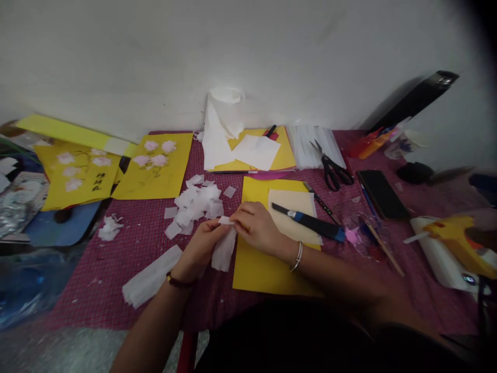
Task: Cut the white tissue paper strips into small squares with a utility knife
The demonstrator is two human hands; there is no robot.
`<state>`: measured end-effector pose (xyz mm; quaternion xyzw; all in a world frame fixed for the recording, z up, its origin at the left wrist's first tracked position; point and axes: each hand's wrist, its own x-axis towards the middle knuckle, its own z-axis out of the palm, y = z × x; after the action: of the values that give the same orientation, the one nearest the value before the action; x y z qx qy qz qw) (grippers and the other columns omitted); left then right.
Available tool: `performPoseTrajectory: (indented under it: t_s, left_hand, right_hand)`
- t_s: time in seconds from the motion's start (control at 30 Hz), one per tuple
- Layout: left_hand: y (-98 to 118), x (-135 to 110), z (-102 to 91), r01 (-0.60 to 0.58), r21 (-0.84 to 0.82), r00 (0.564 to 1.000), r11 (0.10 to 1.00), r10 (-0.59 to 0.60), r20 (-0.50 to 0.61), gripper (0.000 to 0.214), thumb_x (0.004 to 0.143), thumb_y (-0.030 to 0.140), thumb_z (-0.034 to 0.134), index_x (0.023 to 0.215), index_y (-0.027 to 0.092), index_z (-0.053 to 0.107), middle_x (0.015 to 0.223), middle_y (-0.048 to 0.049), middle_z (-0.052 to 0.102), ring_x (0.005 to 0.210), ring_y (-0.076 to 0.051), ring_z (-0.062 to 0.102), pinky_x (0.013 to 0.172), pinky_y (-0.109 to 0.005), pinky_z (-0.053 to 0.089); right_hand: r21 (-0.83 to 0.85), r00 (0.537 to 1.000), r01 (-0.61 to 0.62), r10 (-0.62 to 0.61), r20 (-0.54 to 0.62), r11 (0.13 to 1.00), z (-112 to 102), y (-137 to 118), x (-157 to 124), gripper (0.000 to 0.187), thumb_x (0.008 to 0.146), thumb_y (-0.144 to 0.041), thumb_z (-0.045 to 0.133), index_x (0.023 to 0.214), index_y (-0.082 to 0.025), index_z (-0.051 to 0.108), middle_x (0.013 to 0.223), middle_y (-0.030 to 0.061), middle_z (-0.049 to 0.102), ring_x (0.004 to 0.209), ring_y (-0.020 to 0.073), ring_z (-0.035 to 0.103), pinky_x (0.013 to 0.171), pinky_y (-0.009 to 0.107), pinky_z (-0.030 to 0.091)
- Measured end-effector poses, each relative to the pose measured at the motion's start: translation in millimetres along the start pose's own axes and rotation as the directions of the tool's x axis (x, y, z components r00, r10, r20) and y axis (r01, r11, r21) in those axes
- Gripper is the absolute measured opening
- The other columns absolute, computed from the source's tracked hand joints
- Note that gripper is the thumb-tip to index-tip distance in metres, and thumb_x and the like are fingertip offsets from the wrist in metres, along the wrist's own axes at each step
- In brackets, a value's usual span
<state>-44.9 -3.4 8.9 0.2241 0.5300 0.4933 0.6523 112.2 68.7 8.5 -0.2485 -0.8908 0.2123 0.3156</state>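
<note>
Left hand: the left hand [200, 248] is closed on the tissue strip [224, 252], which is pinched near its top end.
Right hand: the right hand [256, 225] is closed on the same top end, so the two sets of fingertips are brought together there.
Strip position: the strip is held just above the tablecloth [116, 259], at the left edge of the yellow card [264, 272].
Long axis: it runs from the pinched end down toward the person, and the free tail hangs beside the left palm.
Nearer hand: both hands touch the strip; the tail lies on the left hand's side.
Cut squares [198, 202]: heaped just beyond the hands, slightly left.
Folded tissue [151, 282]: laid beside the left forearm.
Knife [310, 221]: near the right hand, untouched.
Scissors [332, 168]: well apart, toward the wall.
</note>
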Motion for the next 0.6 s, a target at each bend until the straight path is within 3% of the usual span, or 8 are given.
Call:
performPoseTrajectory:
  t_s: [0.2, 0.4, 0.6]
  left_hand:
    - [1.0, 1.0, -1.0, -0.002, 0.012, 1.0, 1.0, 0.002, -0.021, 0.013, 0.062, 0.022, 0.077, 0.073, 0.016, 0.075, 0.067, -0.0022, 0.072, 0.054, -0.011, 0.058, 0.052, -0.02, 0.044]
    - [5.7, 0.0, -2.4, -0.002, 0.026, 1.0, 1.0, 0.002, 0.005, 0.026, 0.053, 0.013, 0.07, 0.079, 0.015, 0.075, 0.064, -0.0012, 0.07, 0.05, -0.012, 0.057, 0.049, -0.02, 0.043]
    - [7.2, 0.4, -3.7, -0.015, -0.012, 1.0, 1.0, 0.015, 0.017, 0.024, 0.056, 0.022, 0.076, 0.078, 0.013, 0.073, 0.065, -0.0032, 0.07, 0.053, -0.013, 0.057, 0.051, -0.022, 0.043]
  right_hand:
    - [-0.043, 0.999, 0.038, -0.037, 0.028, 0.998, 0.1, 2.9, -4.4, 0.013, 0.091, -0.019, 0.054, 0.097, -0.019, 0.066, 0.094, 0.0067, 0.065, 0.088, 0.0204, 0.056, 0.078, 0.035, 0.038]
    - [-0.055, 0.998, 0.034, -0.03, 0.064, 0.998, -3.5, 3.9, -3.9, 0.015, 0.092, -0.017, 0.053, 0.099, -0.019, 0.067, 0.093, 0.006, 0.065, 0.088, 0.0199, 0.055, 0.079, 0.035, 0.037]
    - [-0.106, 0.997, 0.062, -0.058, 0.047, 0.992, -2.0, 2.0, -6.0, 0.016, 0.092, -0.017, 0.053, 0.096, -0.019, 0.068, 0.09, 0.006, 0.065, 0.086, 0.02, 0.055, 0.078, 0.035, 0.037]
